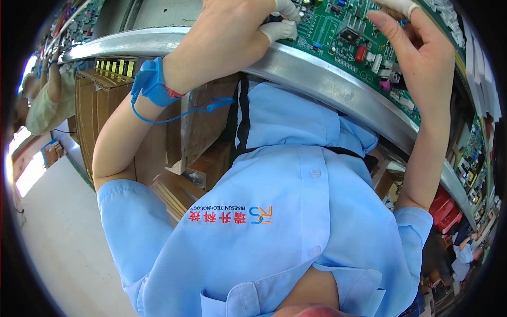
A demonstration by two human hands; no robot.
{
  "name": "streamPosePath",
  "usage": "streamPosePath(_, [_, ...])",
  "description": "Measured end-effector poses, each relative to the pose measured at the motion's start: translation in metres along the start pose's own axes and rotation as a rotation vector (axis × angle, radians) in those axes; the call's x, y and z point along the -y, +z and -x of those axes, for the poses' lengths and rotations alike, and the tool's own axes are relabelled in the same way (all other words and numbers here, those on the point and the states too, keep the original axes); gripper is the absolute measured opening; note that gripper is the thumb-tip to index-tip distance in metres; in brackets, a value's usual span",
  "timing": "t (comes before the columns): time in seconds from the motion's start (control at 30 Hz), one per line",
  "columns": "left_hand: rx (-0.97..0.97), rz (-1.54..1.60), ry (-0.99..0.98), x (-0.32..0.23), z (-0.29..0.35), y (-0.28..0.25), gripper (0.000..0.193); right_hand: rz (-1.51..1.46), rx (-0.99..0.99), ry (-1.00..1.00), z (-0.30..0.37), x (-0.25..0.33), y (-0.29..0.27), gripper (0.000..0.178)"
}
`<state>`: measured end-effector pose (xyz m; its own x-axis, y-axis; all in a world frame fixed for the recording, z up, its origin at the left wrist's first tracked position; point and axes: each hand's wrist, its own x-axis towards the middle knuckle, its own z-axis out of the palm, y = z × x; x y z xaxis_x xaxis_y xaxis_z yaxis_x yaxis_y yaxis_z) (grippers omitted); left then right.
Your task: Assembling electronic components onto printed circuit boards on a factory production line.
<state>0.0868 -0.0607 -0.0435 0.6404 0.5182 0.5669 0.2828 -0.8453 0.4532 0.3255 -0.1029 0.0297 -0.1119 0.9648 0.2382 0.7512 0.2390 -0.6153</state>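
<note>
A green circuit board [343, 39] populated with small parts lies at the top, along the metal bench edge. My left hand [227, 42] reaches to the board's left side. White finger cots cover its fingertips, which close together around something small and dark that I cannot make out. Over the board's right part is my right hand [422, 58], its fingers bent and thumb and forefinger tips drawn close. A white cot covers one finger; what lies between the tips is cut off by the upper border. A red block-shaped part [360, 53] stands on the board between my hands.
A blue wrist strap [153, 84] with a coiled-end cord [214, 105] circles my left wrist. The metal bench rail [274, 58] curves below the board. Cardboard boxes [103, 98] stand at the left. More circuit boards [478, 148] line the right, and a person [50, 103] works at far left.
</note>
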Motion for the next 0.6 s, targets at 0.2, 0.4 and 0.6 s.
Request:
streamPosePath(0.2, [0.386, -0.38, -0.406, -0.038, -0.032, -0.012, 0.015, -0.001, -0.068, -0.04, 0.004, -0.01, -0.003, 0.018])
streamPosePath(0.4, [-0.105, 0.077, 0.159, 0.011, 0.003, 0.008, 0.009, -0.064, -0.094, -0.119, 0.002, -0.007, 0.003, 0.02])
streamPosePath(0.6, [0.317, -0.534, -0.031, -0.028, -0.024, 0.001, 0.034, 0.046, -0.214, -0.134, 0.039, -0.05, -0.069, 0.021])
